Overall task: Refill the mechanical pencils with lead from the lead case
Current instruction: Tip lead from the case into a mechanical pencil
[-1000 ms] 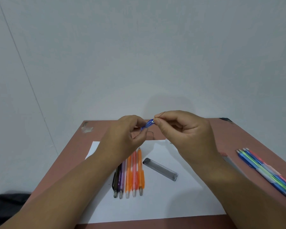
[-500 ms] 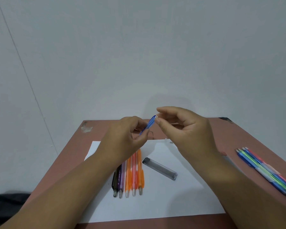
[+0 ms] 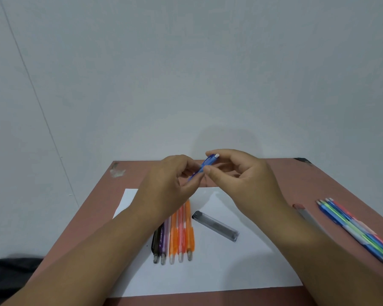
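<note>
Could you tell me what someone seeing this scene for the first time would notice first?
First, the two hands raised over the far part of the table: the left hand and right hand both hold a blue mechanical pencil between them. Below, five pencils lie side by side on a white sheet, beside a clear lead case. Another bundle of pencils lies at the right edge.

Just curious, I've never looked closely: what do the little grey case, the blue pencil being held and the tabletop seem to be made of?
Lead case: looks like clear, smoky plastic; you can see through it, and it has a darker cap.
Blue pencil: apparently translucent glossy plastic with a white end, likely an eraser.
Table: matte reddish-brown surface, perhaps laminate or painted board; a scuffed pale patch shows near the far left corner.
</note>
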Tool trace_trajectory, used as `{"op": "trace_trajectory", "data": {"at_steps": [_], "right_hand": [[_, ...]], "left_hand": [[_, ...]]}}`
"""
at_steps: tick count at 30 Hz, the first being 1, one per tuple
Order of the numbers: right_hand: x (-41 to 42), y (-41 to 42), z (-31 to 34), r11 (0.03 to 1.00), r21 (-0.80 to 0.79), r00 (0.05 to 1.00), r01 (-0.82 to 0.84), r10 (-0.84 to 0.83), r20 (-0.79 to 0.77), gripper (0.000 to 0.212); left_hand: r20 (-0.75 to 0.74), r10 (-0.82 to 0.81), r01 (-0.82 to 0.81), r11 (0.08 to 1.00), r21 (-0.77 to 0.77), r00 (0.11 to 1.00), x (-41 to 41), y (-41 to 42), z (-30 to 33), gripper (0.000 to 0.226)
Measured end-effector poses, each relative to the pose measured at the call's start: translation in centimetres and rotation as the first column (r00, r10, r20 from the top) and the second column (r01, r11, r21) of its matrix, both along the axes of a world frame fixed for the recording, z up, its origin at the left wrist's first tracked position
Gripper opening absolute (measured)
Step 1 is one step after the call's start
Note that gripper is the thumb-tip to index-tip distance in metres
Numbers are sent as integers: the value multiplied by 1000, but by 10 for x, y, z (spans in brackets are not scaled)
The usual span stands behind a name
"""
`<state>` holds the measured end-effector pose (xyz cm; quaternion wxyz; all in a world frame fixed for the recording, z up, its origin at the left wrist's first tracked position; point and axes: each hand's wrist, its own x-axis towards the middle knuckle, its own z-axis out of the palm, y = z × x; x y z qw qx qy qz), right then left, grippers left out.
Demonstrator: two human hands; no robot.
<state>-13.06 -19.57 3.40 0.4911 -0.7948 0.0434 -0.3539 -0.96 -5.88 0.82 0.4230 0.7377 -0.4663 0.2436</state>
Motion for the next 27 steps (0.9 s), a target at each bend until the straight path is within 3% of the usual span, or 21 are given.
{"op": "trace_trajectory", "data": {"at_steps": [6,9,11,13,16,20,27], "right_hand": [[-2,-8,5,995,86,998,-55,56,-13,28],[3,-32,3,990,2,987,141,-140,-72,22],[6,-50,-1,952,-181,935,245,-282,-215,18],[9,-62,-10,920,-319,870,226,-338,-358,16],[14,-67,-23,926,-350,831,144,-305,-465,14],[17,-68,-27,911,-401,796,92,-309,-520,6],[21,-69,-30,880,-466,771,91,-359,-527,14]], "left_hand": [[-78,-5,5,1000,-8,997,-1,1,1,14],[-112,34,-32,999,21,993,1,2,3,18],[-113,65,-62,998,25,991,5,4,3,18],[-111,78,-76,997,19,991,7,6,3,18],[-91,82,-80,996,27,992,10,7,2,14],[-81,85,-82,996,39,993,11,8,2,14],[-95,87,-82,995,56,992,13,9,3,15]]}}
